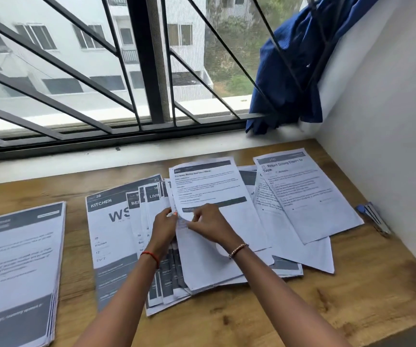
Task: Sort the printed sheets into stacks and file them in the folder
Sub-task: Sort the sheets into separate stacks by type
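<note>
The left hand [164, 225] and right hand [208, 221] pinch the top sheet [214, 186]

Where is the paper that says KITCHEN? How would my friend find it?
Find the barred window, then drop to the wooden table under it. The KITCHEN sheet lies flat just left of the left hand, at the left end of the fanned pile. Only it shows a dark band reading 28 KITCHEN and big letters WS.

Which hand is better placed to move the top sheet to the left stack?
Probably left: the left hand holds the top sheet and is nearer the stack; the right hand would cross over.
</note>
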